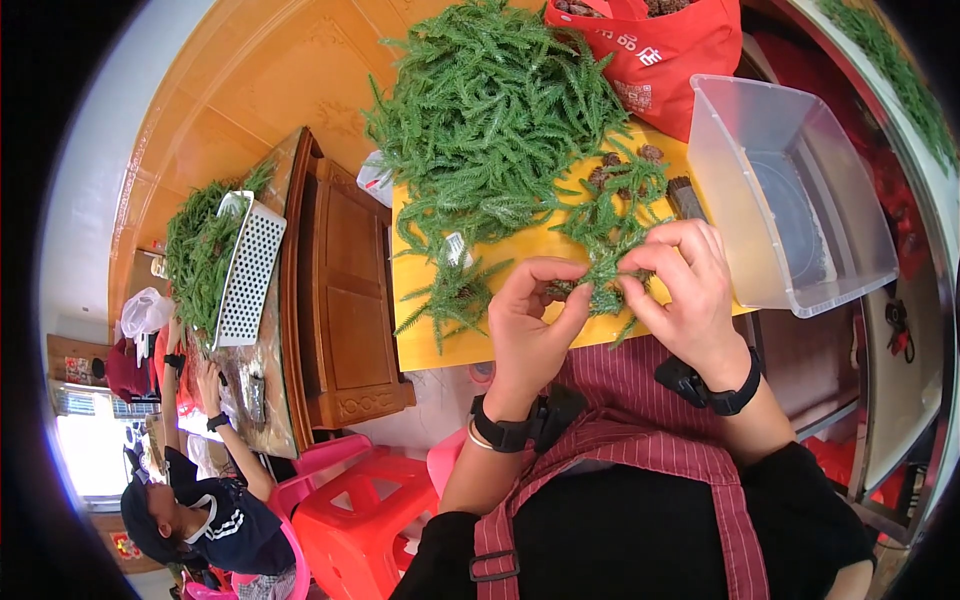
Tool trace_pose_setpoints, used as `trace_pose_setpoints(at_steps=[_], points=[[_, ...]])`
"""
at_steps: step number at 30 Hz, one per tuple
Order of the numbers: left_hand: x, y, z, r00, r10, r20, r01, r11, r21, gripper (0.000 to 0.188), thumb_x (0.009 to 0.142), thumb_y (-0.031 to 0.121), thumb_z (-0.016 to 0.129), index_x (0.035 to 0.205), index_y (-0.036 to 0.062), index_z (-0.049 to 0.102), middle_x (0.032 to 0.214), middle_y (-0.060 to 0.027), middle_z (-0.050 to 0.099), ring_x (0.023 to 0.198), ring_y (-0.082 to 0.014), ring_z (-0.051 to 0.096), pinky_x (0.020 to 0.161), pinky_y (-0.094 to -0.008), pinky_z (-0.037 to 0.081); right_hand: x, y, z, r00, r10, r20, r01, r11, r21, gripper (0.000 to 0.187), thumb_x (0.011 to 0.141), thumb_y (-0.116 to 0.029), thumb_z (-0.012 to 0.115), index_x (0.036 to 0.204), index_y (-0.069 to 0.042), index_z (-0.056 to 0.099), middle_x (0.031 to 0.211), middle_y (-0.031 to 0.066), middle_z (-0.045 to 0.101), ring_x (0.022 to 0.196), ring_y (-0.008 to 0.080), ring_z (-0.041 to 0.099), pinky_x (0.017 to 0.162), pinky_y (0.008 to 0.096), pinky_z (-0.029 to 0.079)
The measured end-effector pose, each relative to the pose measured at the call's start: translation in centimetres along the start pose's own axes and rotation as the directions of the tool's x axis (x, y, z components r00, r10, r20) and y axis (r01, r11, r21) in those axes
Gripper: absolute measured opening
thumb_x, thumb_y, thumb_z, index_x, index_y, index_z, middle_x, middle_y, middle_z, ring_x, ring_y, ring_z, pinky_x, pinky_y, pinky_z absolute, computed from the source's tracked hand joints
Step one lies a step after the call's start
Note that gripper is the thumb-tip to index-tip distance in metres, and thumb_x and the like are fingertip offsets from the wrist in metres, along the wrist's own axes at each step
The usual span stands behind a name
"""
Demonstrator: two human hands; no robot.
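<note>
Both of my hands meet over the near part of a yellow tabletop (440,345), with a green artificial pine sprig (605,285) between them. My left hand (540,322) pinches it from the left with thumb and forefinger. From the other side my right hand (690,285) pinches the same greenery; its fingertips partly hide what they grip. Just beyond lie more loose sprigs (605,220) and a few brown pine cones (651,153). A dark brown bundle of thin stems (685,198) rests beside my right hand. Left of my left hand is a separate sprig cluster (450,300).
A large heap of green sprigs (490,110) covers the table's far side. To the right stand a clear plastic bin (800,200) and a red bag (660,60) holding pine cones. At left are a white perforated basket (250,270), a red stool (350,520) and a seated person (225,525).
</note>
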State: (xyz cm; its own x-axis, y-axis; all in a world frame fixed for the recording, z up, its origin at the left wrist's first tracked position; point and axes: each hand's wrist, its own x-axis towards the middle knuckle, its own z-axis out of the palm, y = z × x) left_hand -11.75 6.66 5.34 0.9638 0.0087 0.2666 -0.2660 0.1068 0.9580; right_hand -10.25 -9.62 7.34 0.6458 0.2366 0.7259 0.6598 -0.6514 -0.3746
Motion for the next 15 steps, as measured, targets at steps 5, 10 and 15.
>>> trace_pose_setpoints(at_steps=[5, 10, 15], points=[[0.01, 0.03, 0.05, 1.0, -0.016, 0.019, 0.016, 1.0, 0.008, 0.026, 0.074, -0.008, 0.059, 0.096, 0.0013, 0.05, 0.092, -0.0043, 0.055, 0.076, -0.0046, 0.052, 0.061, -0.0156, 0.043, -0.04, -0.37, 0.26, 1.0, 0.021, 0.012, -0.022, 1.0, 0.013, 0.023, 0.058, -0.005, 0.067, 0.078, -0.008, 0.055, 0.078, 0.0064, 0.051, 0.075, 0.0242, 0.051, 0.067, 0.0339, 0.036], [0.12, 0.36, 0.01, 0.999, -0.027, 0.029, 0.027, 1.0, 0.017, 0.035, 0.073, -0.009, 0.06, 0.103, 0.0027, 0.047, 0.09, -0.0043, 0.055, 0.08, -0.0048, 0.051, 0.062, -0.015, 0.042, 0.0, -0.35, 0.28, 0.999, 0.028, 0.025, -0.029, 0.999, 0.039, 0.024, 0.057, -0.004, 0.068, 0.077, -0.007, 0.054, 0.078, 0.0068, 0.052, 0.075, 0.0245, 0.051, 0.067, 0.0338, 0.036], [0.19, 0.79, 0.02, 0.992, -0.105, 0.066, 0.108, 0.994, -0.032, 0.037, 0.073, -0.006, 0.06, 0.106, 0.0039, 0.047, 0.09, -0.0025, 0.055, 0.08, -0.0068, 0.05, 0.065, -0.0173, 0.042, 0.08, -0.27, 0.21, 0.998, 0.046, 0.04, -0.048, 0.998, 0.034, 0.021, 0.058, -0.003, 0.064, 0.075, -0.006, 0.053, 0.074, 0.0068, 0.053, 0.073, 0.0243, 0.052, 0.067, 0.0337, 0.036]])
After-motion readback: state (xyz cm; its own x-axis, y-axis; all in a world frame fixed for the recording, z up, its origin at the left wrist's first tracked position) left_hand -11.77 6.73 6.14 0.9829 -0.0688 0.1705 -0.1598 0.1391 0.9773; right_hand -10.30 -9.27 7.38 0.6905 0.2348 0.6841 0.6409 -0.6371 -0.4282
